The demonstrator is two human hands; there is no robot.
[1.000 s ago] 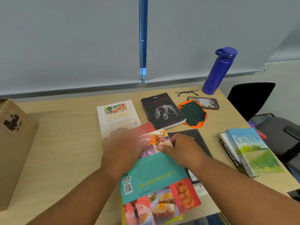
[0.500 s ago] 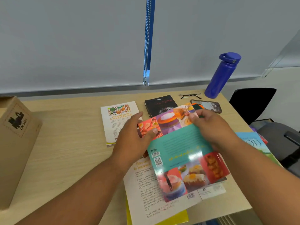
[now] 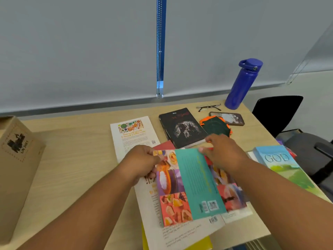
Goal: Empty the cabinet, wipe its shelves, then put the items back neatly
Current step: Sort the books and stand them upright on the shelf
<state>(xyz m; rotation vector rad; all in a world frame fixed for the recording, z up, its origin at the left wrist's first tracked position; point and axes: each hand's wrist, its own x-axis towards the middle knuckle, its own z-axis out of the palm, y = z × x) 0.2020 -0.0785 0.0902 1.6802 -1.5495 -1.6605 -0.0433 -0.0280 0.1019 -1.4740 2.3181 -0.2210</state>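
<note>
Both grips hold the cookbook (image 3: 191, 186) by its far edge, back cover up. The left grip (image 3: 144, 162) pinches the left corner with the thumb on top, and the right grip (image 3: 225, 154) is curled round the right corner. A two-corner hold like this probably serves to turn or square the book before it joins a stack. Its near edge hangs low over a leaflet (image 3: 162, 230) that lies on a yellow book (image 3: 205, 245) — whether it touches I cannot tell. The rest lies flat and apart on the worktop (image 3: 72, 159), likely so each can be picked in turn: a second leaflet (image 3: 133, 134), a black book (image 3: 183, 127), a cloth (image 3: 216, 126) presumably for wiping, and a blue book (image 3: 281, 163) at right. The cabinet is out of view. Of containers, a box (image 3: 18, 159) stands at the left edge and a capped bottle (image 3: 241, 83) at the far corner — the contents of both are hidden.
</note>
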